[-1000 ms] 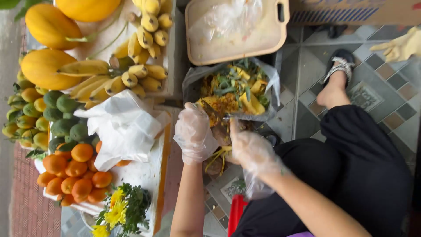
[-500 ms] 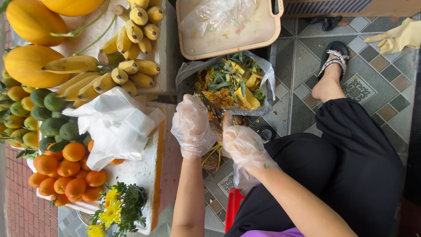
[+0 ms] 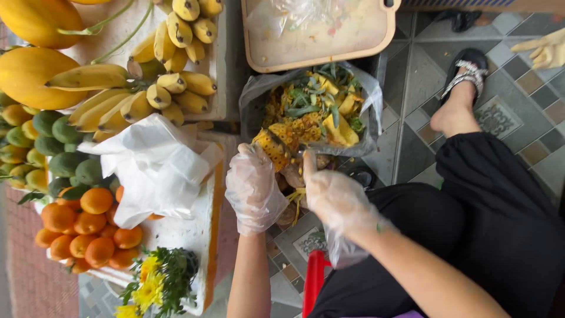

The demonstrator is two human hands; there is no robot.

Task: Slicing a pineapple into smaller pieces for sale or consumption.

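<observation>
Compared with the frame half a second earlier, we see both hands a little lower in view, and the pineapple's cut face turned more toward the bag. The tray, bananas and oranges lie as before.

The left hand, in a clear plastic glove, is curled around the pineapple from 8 o'clock. The right hand, also gloved, closes on the fruit's lower part at 5 o'clock, thumb raised; we cannot tell whether it grips a tool. The pineapple is partly peeled: yellow flesh with brown eyes, held tilted over the near rim of the bag. The bag holds yellow peel and green leaf scraps.

The tray sits at 12 o'clock of the bag. Bananas and oranges lie on the surface at 9 o'clock of the hands.
</observation>
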